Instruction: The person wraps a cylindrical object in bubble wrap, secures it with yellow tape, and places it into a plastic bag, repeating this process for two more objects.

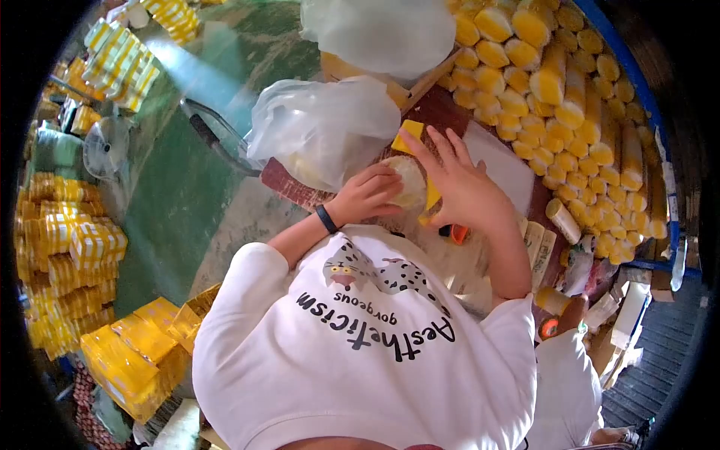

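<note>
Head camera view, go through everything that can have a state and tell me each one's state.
roll, bare, gripped
left hand, closed around the roll
right hand, open, fingers spread
yellow sheet, loose, under the right hand's fingertips
plastic bag, crumpled, bulging
yellow rolls, wrapped, piled up
fan, cannot tell if running

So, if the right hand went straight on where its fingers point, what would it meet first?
Likely the small flat yellow piece at the fingertips of the right hand, then the crumpled clear plastic bag. Depth is unclear; they may touch. The left hand grips a pale round roll.
</note>
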